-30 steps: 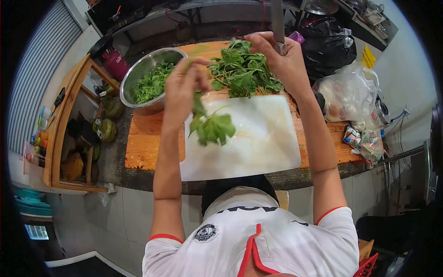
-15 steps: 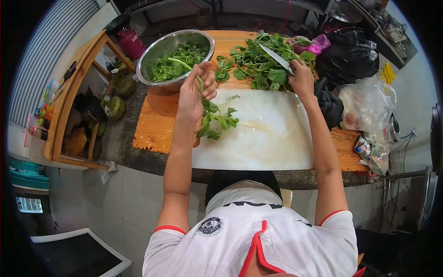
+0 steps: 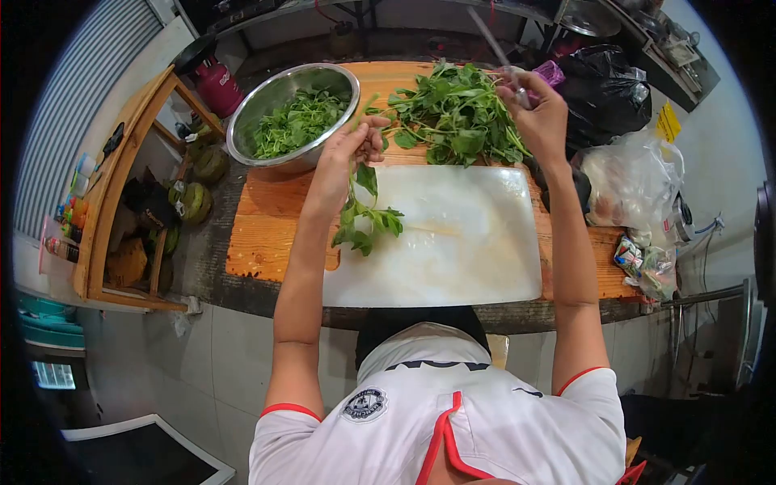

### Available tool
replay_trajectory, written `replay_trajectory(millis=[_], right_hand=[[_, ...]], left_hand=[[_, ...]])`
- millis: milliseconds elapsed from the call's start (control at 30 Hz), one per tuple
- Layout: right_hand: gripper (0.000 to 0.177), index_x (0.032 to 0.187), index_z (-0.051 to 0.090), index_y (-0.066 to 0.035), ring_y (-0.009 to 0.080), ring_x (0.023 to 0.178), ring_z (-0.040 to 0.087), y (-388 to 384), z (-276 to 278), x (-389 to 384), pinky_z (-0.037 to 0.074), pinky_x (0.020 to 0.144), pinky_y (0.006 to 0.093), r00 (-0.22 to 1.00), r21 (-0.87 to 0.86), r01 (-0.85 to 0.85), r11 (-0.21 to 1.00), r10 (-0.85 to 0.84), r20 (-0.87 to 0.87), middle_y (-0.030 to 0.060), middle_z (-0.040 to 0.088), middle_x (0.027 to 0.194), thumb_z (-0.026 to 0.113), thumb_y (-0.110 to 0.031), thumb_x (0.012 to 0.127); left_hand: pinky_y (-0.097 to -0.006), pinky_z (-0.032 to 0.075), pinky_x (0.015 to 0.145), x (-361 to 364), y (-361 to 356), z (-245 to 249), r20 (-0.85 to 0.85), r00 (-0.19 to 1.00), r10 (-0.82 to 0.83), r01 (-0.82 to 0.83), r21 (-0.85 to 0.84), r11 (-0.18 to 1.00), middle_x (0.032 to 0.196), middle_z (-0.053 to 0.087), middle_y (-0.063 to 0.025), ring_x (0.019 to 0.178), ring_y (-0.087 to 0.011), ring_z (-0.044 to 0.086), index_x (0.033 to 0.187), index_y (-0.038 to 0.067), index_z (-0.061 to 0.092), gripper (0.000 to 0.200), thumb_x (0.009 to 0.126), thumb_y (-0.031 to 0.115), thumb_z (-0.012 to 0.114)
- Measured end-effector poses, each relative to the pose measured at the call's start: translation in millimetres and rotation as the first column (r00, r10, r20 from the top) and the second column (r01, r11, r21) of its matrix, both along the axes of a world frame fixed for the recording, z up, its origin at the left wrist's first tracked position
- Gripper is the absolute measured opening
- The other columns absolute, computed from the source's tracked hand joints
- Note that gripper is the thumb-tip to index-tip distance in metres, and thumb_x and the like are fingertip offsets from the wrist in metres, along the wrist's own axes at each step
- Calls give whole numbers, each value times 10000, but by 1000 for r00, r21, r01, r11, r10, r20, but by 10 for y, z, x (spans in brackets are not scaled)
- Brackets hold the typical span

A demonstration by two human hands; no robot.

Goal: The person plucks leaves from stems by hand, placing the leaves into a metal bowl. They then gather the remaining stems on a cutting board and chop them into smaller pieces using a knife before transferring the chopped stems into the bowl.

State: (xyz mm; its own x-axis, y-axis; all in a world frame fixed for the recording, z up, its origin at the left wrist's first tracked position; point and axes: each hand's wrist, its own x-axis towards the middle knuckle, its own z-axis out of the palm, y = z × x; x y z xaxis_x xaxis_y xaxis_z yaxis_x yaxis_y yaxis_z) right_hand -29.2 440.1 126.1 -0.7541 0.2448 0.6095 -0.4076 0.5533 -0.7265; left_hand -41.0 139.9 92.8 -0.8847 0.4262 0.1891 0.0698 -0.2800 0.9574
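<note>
My left hand (image 3: 349, 149) is closed around a leafy green stem (image 3: 365, 217); its leaves hang over the left part of a white cutting board (image 3: 461, 250), and the light cut end pokes out above the fingers. My right hand (image 3: 540, 113) grips a knife (image 3: 490, 39) with the blade pointing up and away from me. That hand is over the right edge of a pile of leafy greens (image 3: 453, 113), which lies behind the board. A steel bowl (image 3: 354, 101) at the back left holds chopped greens (image 3: 295, 121), close to my left hand.
The wooden table (image 3: 267, 234) carries a black plastic bag (image 3: 602, 97), a clear plastic bag (image 3: 634, 178) and small packets (image 3: 629, 257) on its right side. A wooden rack (image 3: 113, 210) and a pink gas cylinder (image 3: 217, 85) stand to the left.
My right hand has lifted with the knife, whose blade has swung more upright and away from me. My left hand still holds the stem, whose leaves hang slightly closer to the hand.
</note>
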Motion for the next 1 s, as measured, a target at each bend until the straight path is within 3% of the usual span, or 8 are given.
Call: replay_trajectory(millis=[167, 333, 400, 500, 600, 800, 900, 1000], right_hand=[[175, 1000, 715, -23, 12, 704, 570, -182, 598, 363, 438, 596, 172, 974, -114, -198, 973, 182, -137, -18, 666, 782, 740, -112, 851], [223, 1016, 705, 1, 23, 730, 567, -530, 877, 722, 464, 647, 184, 945, -63, -320, 945, 323, 48, -25, 650, 795, 761, -97, 824], [268, 1049, 697, 6, 24, 749, 565, -662, 794, 694, 468, 660, 186, 906, 36, -423, 906, 423, 5, -23, 649, 829, 770, -92, 811], [334, 1102, 681, 11, 21, 767, 557, -757, 554, 600, 464, 667, 183, 847, -155, -516, 843, 528, 52, -24, 641, 857, 778, -89, 798], [339, 1123, 679, 10, 23, 742, 548, -807, 460, 553, 457, 641, 192, 849, -238, -506, 829, 527, 34, -23, 640, 840, 767, -90, 811], [253, 1021, 711, 12, 21, 691, 531, -763, 488, 527, 437, 607, 196, 839, -191, -489, 851, 519, 162, -12, 664, 784, 769, -129, 819], [234, 990, 712, 11, 18, 675, 521, -736, 574, 574, 428, 600, 195, 835, -175, -474, 863, 504, 221, -18, 660, 768, 772, -135, 816], [213, 962, 715, 5, 13, 655, 507, -683, 590, 560, 412, 586, 192, 842, -164, -471, 867, 497, 209, -29, 646, 750, 776, -133, 812]], left_hand=[[-276, 482, 863, 16, 171, 236, -136, 991, -16, 5, -79, 997, 1011, 637, -69, 939, -138, 606, 1221, -27, 570, 355, 1014, 212, 410], [-316, 404, 1023, 184, 297, 578, -151, 976, -159, 158, -18, 987, 1166, 648, -105, 1096, -176, 591, 1244, -13, 584, 375, 994, 186, 388], [-317, 407, 1020, 264, 289, 596, -118, 969, -217, 212, -50, 976, 1163, 648, -113, 1101, -177, 591, 1248, -21, 577, 377, 978, 158, 385], [-326, 423, 1006, 375, 276, 525, -40, 964, -263, 260, -76, 963, 1135, 651, -146, 1090, -194, 602, 1247, -30, 546, 371, 959, 127, 372], [-313, 456, 951, 433, 233, 480, 78, 928, -364, 366, -13, 930, 1044, 663, -159, 985, -210, 637, 1220, -21, 522, 343, 965, 141, 359], [-301, 471, 808, 381, 154, 393, 30, 890, -455, 450, -217, 866, 875, 632, -85, 844, -165, 617, 1194, -8, 542, 349, 988, 194, 345], [-293, 465, 791, 442, 171, 379, 8, 893, -450, 449, -71, 891, 820, 613, -56, 817, -128, 593, 1160, 2, 562, 291, 983, 182, 419], [-299, 456, 821, 435, 155, 260, -112, 964, -241, 201, -287, 937, 842, 616, -51, 830, -127, 586, 1155, 10, 566, 246, 955, 147, 524]])
